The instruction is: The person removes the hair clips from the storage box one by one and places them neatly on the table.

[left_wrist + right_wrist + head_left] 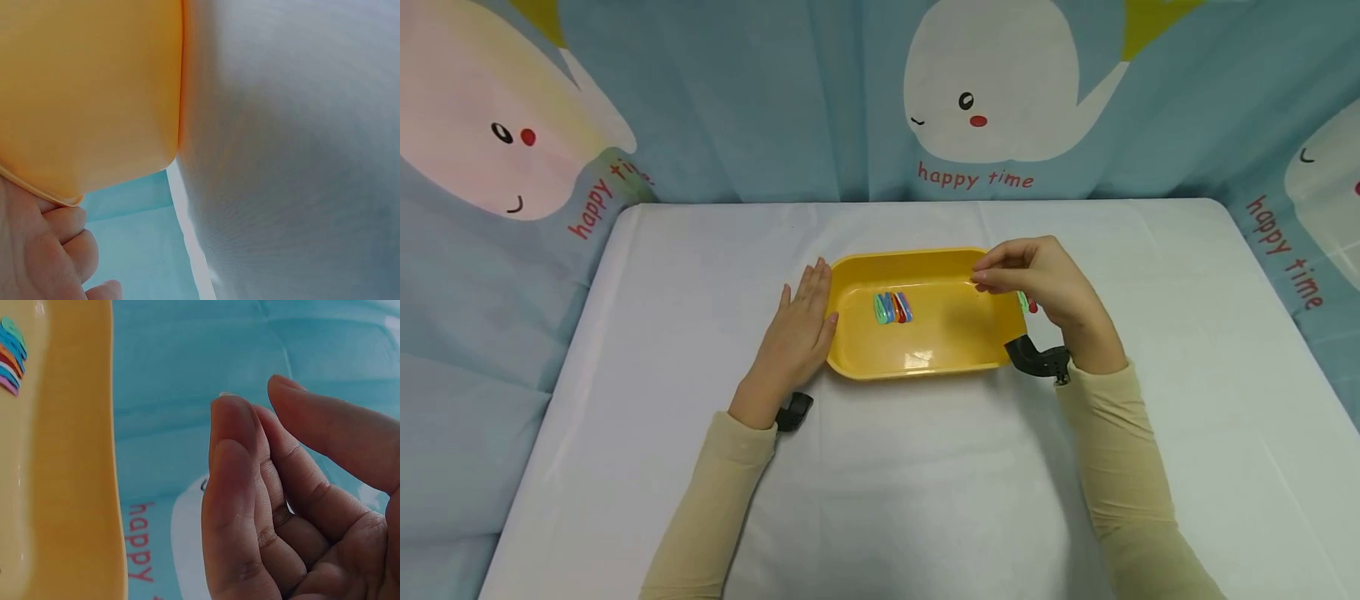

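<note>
Nearest, two pale sleeves (715, 500) cross the white-covered tabletop (887, 500) from its near side. The left hand (797, 333) lies with fingers extended along the left end of the yellow tray (865, 354), touching its rim without wrapping round it. Keeping this light bracing contact, rather than pushing, would best steady the tray.

The tray sits about midway between the tabletop's left and right edges, toward the far edge. Its long axis runs left to right, nearly parallel to that edge, the right end slightly farther off. Inside, left of the tray's centre, the coloured strips (892, 307) form a side-by-side row running left to right; each strip's own long axis points roughly from near to far, slightly tilted.

The right hand (1037, 271) hangs over the tray's right end, fingers bent, a gap between thumb and fingertips in the right wrist view; no held object is visible. A narrow fingertip pinch would suit pieces this slim. Just beyond the right rim, partly hidden by this hand, lie green and red pieces (1032, 306).

Farthest, past the tabletop's far edge, hangs a blue whale-print curtain (775, 100).
</note>
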Available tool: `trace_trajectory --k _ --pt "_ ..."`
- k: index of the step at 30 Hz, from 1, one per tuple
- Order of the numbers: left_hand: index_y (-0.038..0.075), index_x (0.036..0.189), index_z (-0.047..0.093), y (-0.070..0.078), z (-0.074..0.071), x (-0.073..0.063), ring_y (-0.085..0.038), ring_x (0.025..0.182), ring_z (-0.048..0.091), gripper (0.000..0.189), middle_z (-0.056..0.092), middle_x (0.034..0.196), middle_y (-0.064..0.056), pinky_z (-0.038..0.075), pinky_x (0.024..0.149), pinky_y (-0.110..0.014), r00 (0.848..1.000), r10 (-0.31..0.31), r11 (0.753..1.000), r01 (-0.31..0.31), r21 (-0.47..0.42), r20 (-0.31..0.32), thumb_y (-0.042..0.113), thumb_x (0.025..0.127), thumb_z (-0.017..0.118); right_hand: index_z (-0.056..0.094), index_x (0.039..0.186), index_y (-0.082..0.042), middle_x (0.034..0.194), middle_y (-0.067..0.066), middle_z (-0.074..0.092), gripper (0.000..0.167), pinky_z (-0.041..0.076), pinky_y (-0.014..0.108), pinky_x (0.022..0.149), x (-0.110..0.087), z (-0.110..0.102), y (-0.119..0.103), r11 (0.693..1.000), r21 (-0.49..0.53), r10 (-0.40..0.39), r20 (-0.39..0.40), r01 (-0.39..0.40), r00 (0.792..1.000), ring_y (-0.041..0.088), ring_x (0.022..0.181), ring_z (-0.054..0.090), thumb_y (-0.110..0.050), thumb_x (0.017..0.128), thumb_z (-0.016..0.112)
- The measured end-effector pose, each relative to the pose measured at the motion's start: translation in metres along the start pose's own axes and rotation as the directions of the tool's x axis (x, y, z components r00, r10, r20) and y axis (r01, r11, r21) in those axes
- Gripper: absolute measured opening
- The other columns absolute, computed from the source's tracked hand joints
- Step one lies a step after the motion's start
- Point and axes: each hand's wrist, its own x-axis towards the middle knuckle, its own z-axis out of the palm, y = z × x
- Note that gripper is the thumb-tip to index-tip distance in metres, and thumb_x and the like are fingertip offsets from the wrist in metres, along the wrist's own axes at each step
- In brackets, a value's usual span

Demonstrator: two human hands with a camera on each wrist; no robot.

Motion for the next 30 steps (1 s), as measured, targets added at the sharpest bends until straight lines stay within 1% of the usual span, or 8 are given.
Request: trace_trajectory --k 3,10,17,20,23,27,30 --pt "0.001 0.151 0.003 0.0 0.0 0.0 -0.022 0.144 0.0 0.061 0.001 0.158 -0.009 0.004 0.114 -0.049 1.0 0.002 1.0 -0.002 0.001 0.001 0.026 0.103 0.03 0.067 0.095 0.01 0.082 0.009 0.07 0.015 0.055 0.027 0.072 0.004 0.006 -0.002 1.0 -0.018 0.007 0.012 -0.006 1.0 0.021 0.076 0.068 -0.003 0.087 0.065" --pt "0.001 0.151 0.003 0.0 0.0 0.0 -0.022 0.144 0.001 0.061 0.002 0.157 -0.01 0.005 0.114 -0.049 1.0 0.002 1.0 -0.002 0.003 0.0 0.026 0.103 0.031 0.064 0.097 0.015 0.082 0.008 0.07 0.02 0.055 0.029 0.072 0.011 0.016 -0.005 1.0 -0.022 -0.007 0.099 0.009 0.995 0.019 0.075 0.067 -0.002 0.087 0.065" --pt "0.001 0.151 0.002 0.0 0.0 0.0 -0.021 0.144 -0.001 0.061 0.0 0.158 -0.009 0.003 0.114 -0.048 1.0 0.001 1.0 -0.001 -0.003 0.007 0.026 0.103 0.03 0.066 0.095 0.011 0.083 0.01 0.069 0.018 0.055 0.028 0.071 0.019 0.023 -0.005 0.998 -0.068 0.005 0.108 0.002 0.994 0.019 0.075 0.067 -0.005 0.087 0.066" --pt "0.001 0.151 0.002 0.0 -0.001 0.0 -0.021 0.144 -0.001 0.061 0.0 0.158 -0.009 0.003 0.114 -0.048 1.0 0.002 1.0 -0.002 -0.007 0.003 0.026 0.103 0.031 0.067 0.094 0.009 0.082 0.009 0.069 0.018 0.055 0.029 0.072 0.023 0.026 -0.005 0.996 -0.086 0.013 0.118 -0.003 0.993 0.016 0.074 0.066 -0.007 0.086 0.067" --pt "0.001 0.151 0.003 0.0 0.0 0.0 -0.021 0.144 -0.001 0.06 0.001 0.158 -0.009 0.003 0.114 -0.048 1.0 0.002 1.0 -0.002 -0.008 0.003 0.025 0.103 0.03 0.068 0.093 0.008 0.082 0.009 0.07 0.017 0.055 0.031 0.073 0.027 0.029 -0.004 0.997 -0.08 0.026 0.123 -0.016 0.992 0.017 0.074 0.066 -0.007 0.086 0.067" --pt "0.001 0.151 0.002 0.0 0.0 0.0 -0.02 0.144 -0.002 0.061 0.0 0.158 -0.009 0.002 0.114 -0.047 1.0 -0.005 1.0 0.005 -0.005 0.008 0.026 0.103 0.03 0.069 0.091 0.008 0.082 0.009 0.07 0.013 0.055 0.035 0.074 0.032 0.033 -0.002 0.998 -0.054 0.044 0.117 -0.038 0.992 0.022 0.076 0.067 -0.004 0.085 0.067" --pt "0.002 0.151 0.002 0.0 0.0 0.0 -0.02 0.144 -0.002 0.061 0.0 0.158 -0.008 0.002 0.114 -0.047 1.0 -0.01 1.0 0.01 -0.002 0.009 0.026 0.103 0.031 0.069 0.092 0.009 0.081 0.009 0.07 0.015 0.055 0.036 0.075 0.037 0.035 0.001 0.998 -0.05 0.052 0.129 -0.046 0.99 0.023 0.077 0.068 -0.004 0.085 0.067"
